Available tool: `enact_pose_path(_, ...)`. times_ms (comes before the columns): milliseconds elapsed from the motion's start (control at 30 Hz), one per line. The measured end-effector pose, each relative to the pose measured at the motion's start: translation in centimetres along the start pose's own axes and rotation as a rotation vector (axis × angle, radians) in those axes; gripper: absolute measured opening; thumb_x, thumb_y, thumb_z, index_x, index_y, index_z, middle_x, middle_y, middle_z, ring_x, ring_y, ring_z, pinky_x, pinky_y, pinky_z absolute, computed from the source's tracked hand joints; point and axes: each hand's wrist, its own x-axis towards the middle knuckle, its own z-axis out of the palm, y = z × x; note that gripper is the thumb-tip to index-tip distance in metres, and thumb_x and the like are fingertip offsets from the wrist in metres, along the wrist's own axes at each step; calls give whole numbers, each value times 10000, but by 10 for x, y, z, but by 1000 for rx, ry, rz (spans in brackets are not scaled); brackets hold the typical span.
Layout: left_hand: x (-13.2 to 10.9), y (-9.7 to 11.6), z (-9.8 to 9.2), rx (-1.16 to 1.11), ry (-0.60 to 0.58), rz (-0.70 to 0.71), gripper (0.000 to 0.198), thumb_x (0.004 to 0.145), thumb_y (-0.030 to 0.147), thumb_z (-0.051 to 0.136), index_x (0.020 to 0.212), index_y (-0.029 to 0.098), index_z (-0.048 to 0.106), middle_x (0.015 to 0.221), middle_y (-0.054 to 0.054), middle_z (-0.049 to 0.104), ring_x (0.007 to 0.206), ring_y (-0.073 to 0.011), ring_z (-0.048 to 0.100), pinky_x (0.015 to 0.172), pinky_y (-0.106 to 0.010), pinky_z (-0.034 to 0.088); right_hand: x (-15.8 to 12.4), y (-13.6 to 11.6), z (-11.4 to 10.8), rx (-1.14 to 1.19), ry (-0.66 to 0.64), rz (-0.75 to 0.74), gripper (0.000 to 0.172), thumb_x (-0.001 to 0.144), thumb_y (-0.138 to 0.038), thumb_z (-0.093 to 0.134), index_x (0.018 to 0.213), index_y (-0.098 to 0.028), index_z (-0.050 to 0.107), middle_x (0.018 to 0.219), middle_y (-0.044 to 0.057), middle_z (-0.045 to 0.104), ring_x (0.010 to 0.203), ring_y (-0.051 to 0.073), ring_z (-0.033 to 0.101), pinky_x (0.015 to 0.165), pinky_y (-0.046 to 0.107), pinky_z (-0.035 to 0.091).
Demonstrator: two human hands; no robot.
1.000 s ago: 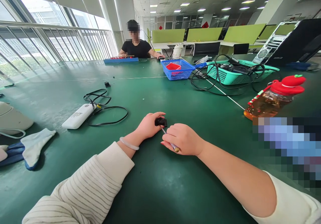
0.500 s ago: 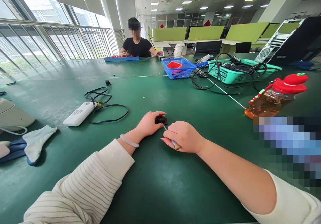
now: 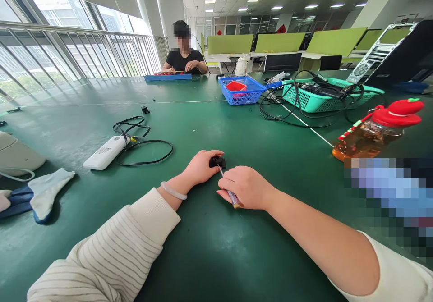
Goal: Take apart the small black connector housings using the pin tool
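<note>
"Head view: what's being held?"

"Left hand (image 3: 203, 164) grips a small black block (image 3: 216, 161) at the green desk (image 3: 203, 257); right hand (image 3: 249, 185) curls round a screwdriver (image 3: 233, 198), tip meeting the block."

"Best technique?"

"Probably brace the block firmly, keeping the shaft in line."

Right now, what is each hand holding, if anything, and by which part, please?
The right grip holds a screwdriver-like tool by its handle; the left grip holds a small black part by its left end.
</note>
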Motion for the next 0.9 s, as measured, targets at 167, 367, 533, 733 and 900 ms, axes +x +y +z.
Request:
enact_pose_path(167,1,-3,3,-28,16,28,575,758,183,680,1321,259,590,1188,-36,714,1129,-256,629,1018,-410,508,2,0,-6,-11,87,87,222,925,-222,515,711,-196,569,616,-7,521,570,131,414,577,284,308)
enact_pose_path(367,0,-5,5,-45,45,46,643,768,226,685,1388,218,514,1183,-63,696,1114,-259,631,999,-412,509,4,0,-8,-18,168,80,200,909,-197,533,712,-190,561,599,-9,513,553,131,403,561,283,316)
enact_pose_path(533,0,-5,5,-8,42,73,603,820,254,649,1403,221,496,1157,-66,702,1104,-265,621,995,-431,499,3,-1,-7,0,145,65,208,911,-205,529,707,-196,569,603,-12,518,555,125,405,566,278,324)
enact_pose_path(733,-1,-2,3,4,33,50,595,818,230,649,1396,238,507,1167,-62,699,1107,-260,616,993,-424,503,3,-1,-7,14,109,66,208,910,-207,537,705,-195,571,605,-17,523,558,121,406,566,272,325)
enact_pose_path(900,-2,0,1,10,16,40,609,818,234,651,1409,244,501,1174,-64,697,1103,-262,617,991,-425,506,3,0,-6,-30,134,88,226,919,-207,522,698,-195,563,601,-14,517,553,124,399,559,273,320)
